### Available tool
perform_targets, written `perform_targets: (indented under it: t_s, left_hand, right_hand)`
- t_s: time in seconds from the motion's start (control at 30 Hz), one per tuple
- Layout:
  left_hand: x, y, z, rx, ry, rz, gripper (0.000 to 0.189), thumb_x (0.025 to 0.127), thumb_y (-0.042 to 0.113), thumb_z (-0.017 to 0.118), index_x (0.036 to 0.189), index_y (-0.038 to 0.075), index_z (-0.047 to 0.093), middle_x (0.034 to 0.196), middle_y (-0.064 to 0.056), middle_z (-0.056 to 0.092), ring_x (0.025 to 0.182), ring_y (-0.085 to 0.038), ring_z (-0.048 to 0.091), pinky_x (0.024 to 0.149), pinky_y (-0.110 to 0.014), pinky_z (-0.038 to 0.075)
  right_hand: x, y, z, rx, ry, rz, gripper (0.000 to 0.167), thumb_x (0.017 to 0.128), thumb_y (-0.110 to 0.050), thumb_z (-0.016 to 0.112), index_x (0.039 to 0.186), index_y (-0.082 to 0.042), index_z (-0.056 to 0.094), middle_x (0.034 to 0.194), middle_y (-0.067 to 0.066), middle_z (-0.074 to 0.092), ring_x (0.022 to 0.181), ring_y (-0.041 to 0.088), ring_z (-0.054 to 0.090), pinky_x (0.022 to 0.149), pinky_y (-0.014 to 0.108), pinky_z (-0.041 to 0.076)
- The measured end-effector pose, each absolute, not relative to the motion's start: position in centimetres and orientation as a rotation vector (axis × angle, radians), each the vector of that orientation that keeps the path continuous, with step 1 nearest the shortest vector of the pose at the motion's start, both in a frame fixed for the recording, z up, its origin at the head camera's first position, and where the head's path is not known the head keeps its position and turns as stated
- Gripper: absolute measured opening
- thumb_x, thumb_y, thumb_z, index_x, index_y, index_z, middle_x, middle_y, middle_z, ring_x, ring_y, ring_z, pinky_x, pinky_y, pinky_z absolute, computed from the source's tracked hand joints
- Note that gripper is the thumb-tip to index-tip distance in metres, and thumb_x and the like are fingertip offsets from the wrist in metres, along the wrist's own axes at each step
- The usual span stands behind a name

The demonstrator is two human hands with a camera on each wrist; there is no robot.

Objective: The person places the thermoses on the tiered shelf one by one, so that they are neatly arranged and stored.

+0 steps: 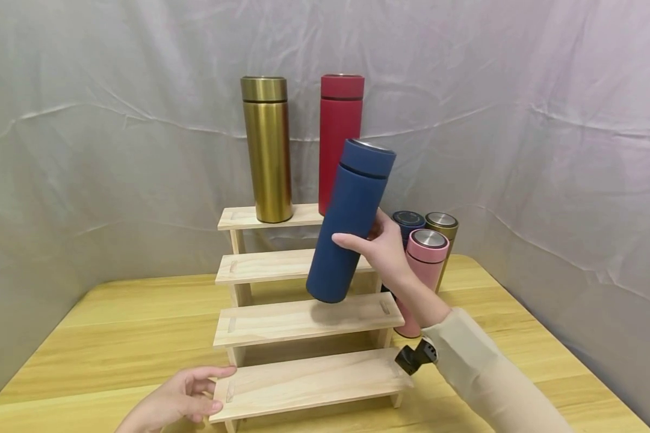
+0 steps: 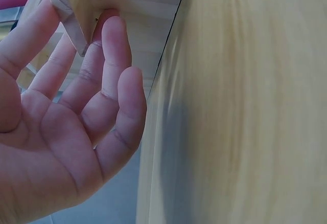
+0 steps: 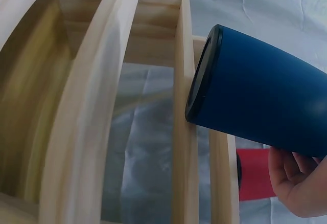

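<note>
My right hand (image 1: pixel 384 243) grips a blue thermos bottle (image 1: pixel 349 222) round its body, thumb across the near side. Tilted, with its top leaning right, the bottle hangs in front of the upper steps of a wooden step rack (image 1: pixel 309 322). In the right wrist view the bottle's dark-rimmed base (image 3: pixel 204 75) overlaps a shelf edge. My left hand (image 1: pixel 181 397) is at the left end of the lowest step; its thumb and fingers pinch the board's corner (image 2: pixel 69 4). On the top step stand a gold thermos (image 1: pixel 268 156) and a red thermos (image 1: pixel 340 120), the latter partly hidden by the blue one.
Right of the rack, behind my right forearm, stand a pink thermos (image 1: pixel 428 258), a dark blue one (image 1: pixel 408 219) and a smaller gold one (image 1: pixel 445 224). A grey cloth backdrop (image 1: pixel 141 120) hangs round the wooden table (image 1: pixel 86 349). A black wrist camera (image 1: pixel 416 356) sits at my right cuff.
</note>
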State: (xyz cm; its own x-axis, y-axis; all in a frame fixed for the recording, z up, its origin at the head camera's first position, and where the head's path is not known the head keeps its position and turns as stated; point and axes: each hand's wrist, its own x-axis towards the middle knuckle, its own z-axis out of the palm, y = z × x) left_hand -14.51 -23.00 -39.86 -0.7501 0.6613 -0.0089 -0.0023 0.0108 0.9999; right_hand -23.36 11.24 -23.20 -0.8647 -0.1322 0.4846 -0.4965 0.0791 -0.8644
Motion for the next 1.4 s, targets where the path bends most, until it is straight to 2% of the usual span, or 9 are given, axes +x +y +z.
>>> perform_targets:
  t_s: [0.17,0.37,0.57,0.8,1.03,1.4]
  left_hand:
    - [-14.5,-23.0,-39.9,0.679,1.804,1.797,0.045,0.085,-0.002,0.051,0.130,-0.002,0.042,0.082,-0.001,0.053,0.063,-0.007,0.047,0.057,-0.020,0.041]
    - [-14.4,-23.1,-39.9,0.676,1.789,1.799,0.044,0.085,-0.001,0.052,0.126,0.015,0.051,0.085,-0.002,0.055,0.065,-0.006,0.048,0.058,-0.019,0.041]
    - [-14.4,-23.1,-40.0,0.662,1.794,1.800,0.044,0.085,-0.001,0.052,0.129,0.003,0.045,0.084,-0.002,0.054,0.064,-0.006,0.047,0.057,-0.020,0.040]
    - [-14.5,-23.2,-40.0,0.668,1.800,1.800,0.044,0.085,-0.001,0.052,0.129,0.001,0.044,0.083,-0.002,0.054,0.063,-0.007,0.047,0.057,-0.020,0.040]
    - [-14.4,-23.1,-39.9,0.661,1.835,1.786,0.049,0.085,-0.001,0.052,0.129,-0.011,0.033,0.083,-0.003,0.054,0.065,-0.007,0.049,0.057,-0.020,0.042]
    - [-14.6,-23.1,-39.8,0.678,1.831,1.777,0.048,0.085,-0.001,0.052,0.128,-0.008,0.034,0.086,-0.002,0.055,0.066,-0.005,0.049,0.058,-0.020,0.044]
  right_hand:
    - [-23.7,10.1,-22.7,0.679,-2.039,1.894,0.058,0.074,-0.016,0.072,0.125,-0.010,0.046,0.111,0.008,0.058,0.095,0.021,0.057,0.082,0.037,0.046]
    - [-24.2,8.8,-22.3,0.721,-1.984,1.920,0.055,0.074,-0.014,0.073,0.122,-0.007,0.048,0.108,0.010,0.059,0.094,0.022,0.058,0.080,0.036,0.047]
    - [-24.7,7.4,-22.1,0.739,-1.927,1.957,0.052,0.073,-0.010,0.073,0.119,-0.006,0.050,0.105,0.011,0.060,0.091,0.023,0.059,0.077,0.036,0.048]
    - [-25.4,5.8,-22.1,0.760,-1.920,1.890,0.050,0.072,-0.010,0.074,0.116,-0.005,0.051,0.102,0.008,0.061,0.089,0.021,0.059,0.076,0.035,0.048]
    - [-26.2,4.1,-22.2,0.764,-1.935,1.797,0.051,0.070,-0.015,0.076,0.114,-0.006,0.052,0.101,0.005,0.061,0.087,0.018,0.058,0.073,0.034,0.048]
    - [-26.9,2.4,-22.3,0.716,-2.006,1.750,0.057,0.068,-0.023,0.079,0.116,-0.009,0.051,0.102,0.003,0.060,0.086,0.017,0.057,0.072,0.031,0.049]
